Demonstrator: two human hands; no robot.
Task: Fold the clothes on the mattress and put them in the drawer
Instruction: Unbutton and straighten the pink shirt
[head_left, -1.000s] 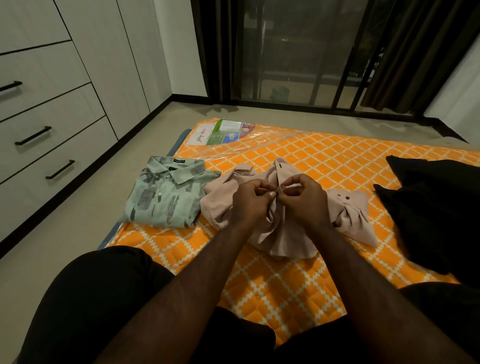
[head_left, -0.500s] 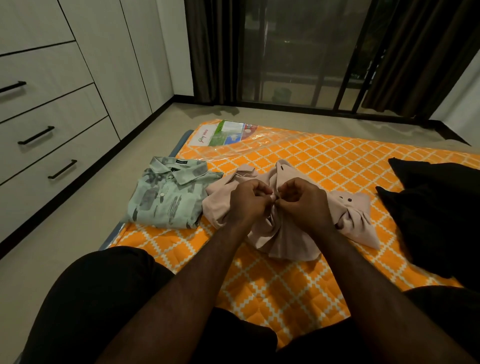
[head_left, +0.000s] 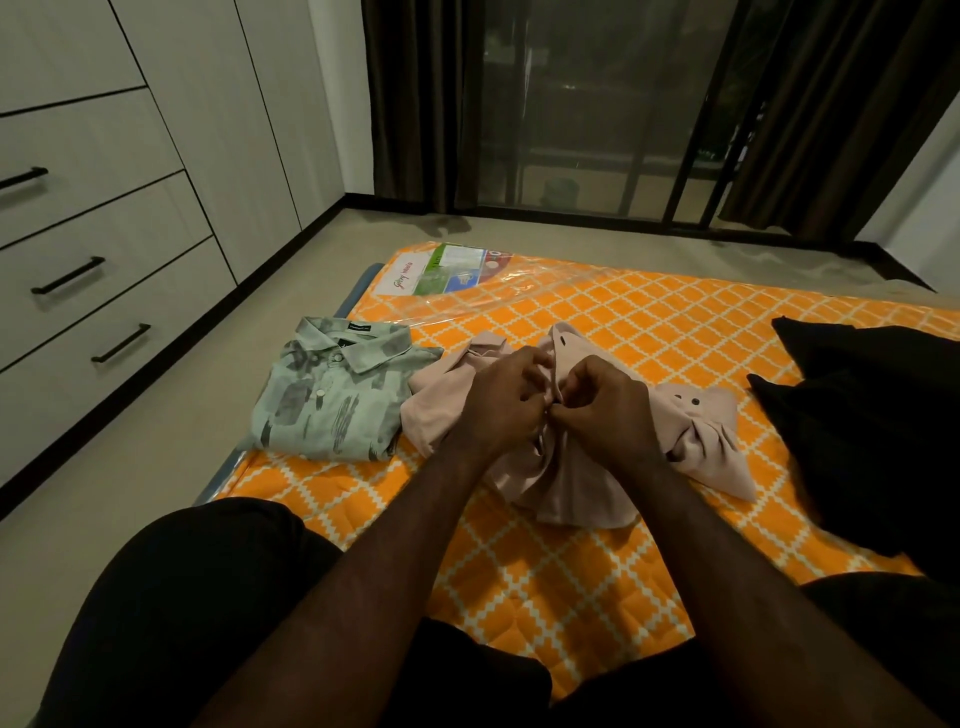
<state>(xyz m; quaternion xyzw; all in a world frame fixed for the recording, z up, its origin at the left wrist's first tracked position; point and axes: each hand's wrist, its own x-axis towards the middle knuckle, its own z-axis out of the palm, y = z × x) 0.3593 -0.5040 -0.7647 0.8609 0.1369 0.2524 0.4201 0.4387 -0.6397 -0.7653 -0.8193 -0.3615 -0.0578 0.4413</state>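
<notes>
Dead centre of the frame, both hands are busy. The left hand (head_left: 501, 402) and right hand (head_left: 610, 413) are knuckle to knuckle, fingers curled tight, each pinching a bit of the pink shirt (head_left: 571, 486) right where they meet. What sits between the fingertips is too small to tell.

The pink shirt is bunched up and crumpled under them, lying on the mattress (head_left: 545, 582) mid-frame. One end trails off to the right with two dark buttons showing on it. Just left of it, touching its edge, is the green shirt (head_left: 332, 402), folded flat with its collar towards the top of the frame, at the mattress's left edge.

The mattress is orange with a white lattice and lies low on the floor (head_left: 130, 483). At its far end, clear plastic (head_left: 545, 291) lies across it, with a printed label (head_left: 441, 270) underneath. On the right side of the frame a black pillow (head_left: 872, 441) rests on the mattress, apart from the pink shirt.

At the bottom of the frame are the person's legs (head_left: 197, 613) in black, forearms running up between them. Upper left are the drawers (head_left: 130, 223), all closed, with black handles (head_left: 67, 275). Across the top, dark curtains (head_left: 410, 104) hang either side of a glass door (head_left: 597, 104).
</notes>
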